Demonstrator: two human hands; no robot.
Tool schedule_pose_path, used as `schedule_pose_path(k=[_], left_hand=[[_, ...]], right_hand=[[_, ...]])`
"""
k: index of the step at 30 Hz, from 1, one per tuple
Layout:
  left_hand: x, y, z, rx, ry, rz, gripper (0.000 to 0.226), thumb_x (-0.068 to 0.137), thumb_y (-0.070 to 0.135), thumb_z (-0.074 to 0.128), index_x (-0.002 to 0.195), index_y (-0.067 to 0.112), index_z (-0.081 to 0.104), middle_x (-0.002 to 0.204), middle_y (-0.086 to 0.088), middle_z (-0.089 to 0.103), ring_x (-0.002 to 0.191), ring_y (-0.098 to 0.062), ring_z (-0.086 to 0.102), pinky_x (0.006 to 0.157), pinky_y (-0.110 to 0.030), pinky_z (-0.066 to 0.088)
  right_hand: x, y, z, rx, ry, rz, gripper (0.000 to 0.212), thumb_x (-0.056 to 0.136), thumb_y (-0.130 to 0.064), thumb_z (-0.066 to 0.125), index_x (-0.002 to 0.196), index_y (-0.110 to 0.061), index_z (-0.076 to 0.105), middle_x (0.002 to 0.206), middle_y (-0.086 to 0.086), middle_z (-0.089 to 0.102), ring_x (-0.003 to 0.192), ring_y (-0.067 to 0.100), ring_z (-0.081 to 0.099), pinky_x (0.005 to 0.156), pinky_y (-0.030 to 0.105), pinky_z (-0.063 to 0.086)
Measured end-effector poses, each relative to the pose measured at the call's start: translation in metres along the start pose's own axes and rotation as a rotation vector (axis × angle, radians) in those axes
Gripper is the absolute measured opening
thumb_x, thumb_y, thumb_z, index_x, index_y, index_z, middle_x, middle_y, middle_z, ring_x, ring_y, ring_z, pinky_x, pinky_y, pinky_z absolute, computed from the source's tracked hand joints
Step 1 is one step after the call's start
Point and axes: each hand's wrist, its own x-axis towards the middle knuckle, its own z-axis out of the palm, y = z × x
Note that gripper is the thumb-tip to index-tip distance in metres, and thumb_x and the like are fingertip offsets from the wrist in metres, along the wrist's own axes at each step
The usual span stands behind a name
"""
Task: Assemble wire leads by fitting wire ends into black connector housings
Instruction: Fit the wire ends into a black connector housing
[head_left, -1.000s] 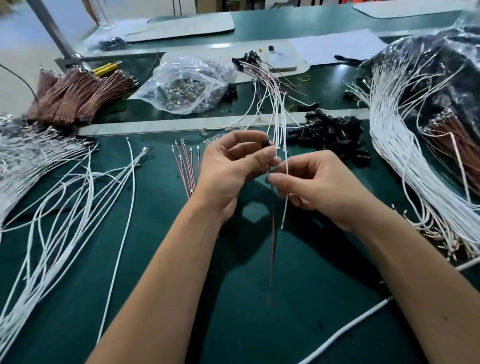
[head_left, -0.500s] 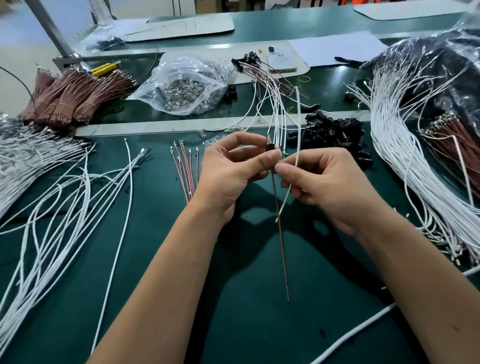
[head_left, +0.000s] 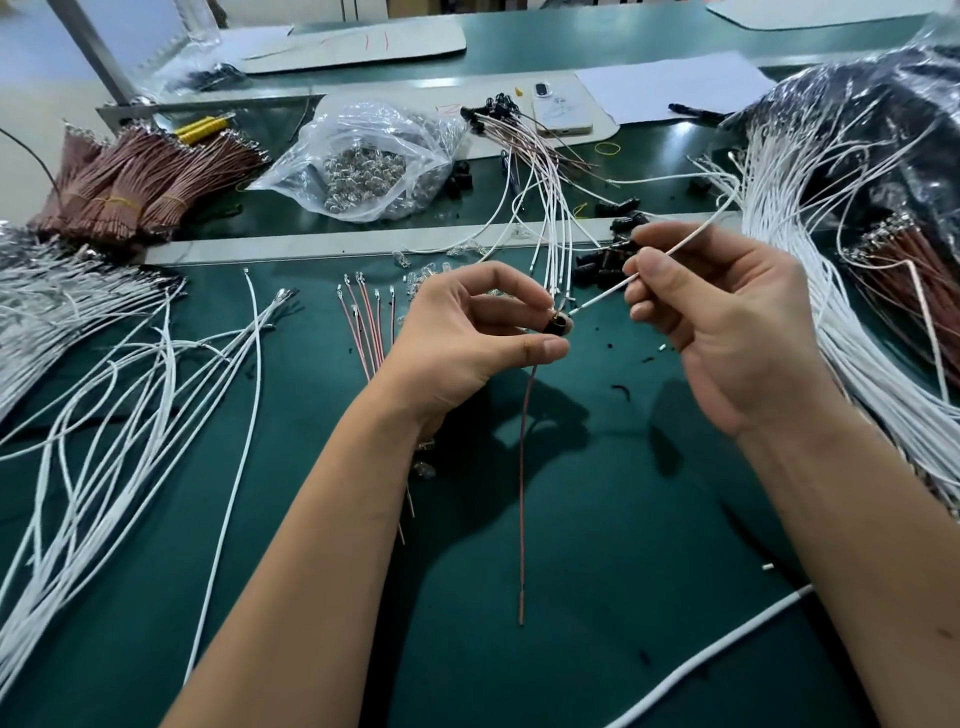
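My left hand pinches a small black connector housing between thumb and fingertips above the green mat. A red-brown wire hangs down from the housing to the mat. My right hand pinches a white wire between thumb and forefinger. The wire's metal tip points down-left at the housing, just short of it. Loose black housings lie in a pile behind my hands.
White wires spread over the mat at left, and a thick bundle of white wires lies at right. Red-brown wire bundles and a clear bag of metal parts sit behind. Finished leads, a phone.
My hands have moved apart. The right hand has drawn back to the right with the white wire, whose tip now points at the housing in my left hand. The red-brown wire hangs straighter.
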Motion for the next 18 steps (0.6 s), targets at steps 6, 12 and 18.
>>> schedule_pose_path(k=[6,12,18], left_hand=[[0.0003,-0.0006,-0.0006,0.003,0.014,-0.014,0.033,0.069,-0.007,0.087,0.091,0.011,0.07,0.094,-0.017,0.078,0.09,-0.025,0.077,0.077,-0.028,0.059],[-0.0001,-0.0017,-0.0011,0.022,-0.007,-0.037,0.031,0.069,-0.005,0.088,0.092,0.01,0.073,0.092,-0.016,0.078,0.087,-0.022,0.076,0.076,-0.027,0.059],[0.0,-0.0027,-0.0001,0.008,-0.01,-0.042,0.029,0.068,-0.003,0.087,0.092,0.007,0.073,0.09,-0.014,0.078,0.082,-0.018,0.076,0.074,-0.023,0.057]], right_hand=[[-0.0016,-0.0015,0.0034,-0.032,-0.006,-0.001,0.012,0.091,-0.001,0.071,0.102,-0.006,0.073,0.079,0.007,0.072,0.067,0.015,0.067,0.065,0.021,0.056],[-0.0017,-0.0012,0.0024,-0.073,-0.012,-0.009,0.011,0.092,0.001,0.072,0.1,-0.006,0.074,0.076,0.006,0.073,0.067,0.016,0.068,0.065,0.022,0.057],[-0.0028,0.0004,0.0032,-0.157,-0.038,-0.03,0.012,0.092,0.0,0.074,0.097,-0.01,0.075,0.075,0.007,0.072,0.065,0.017,0.068,0.062,0.024,0.057]])
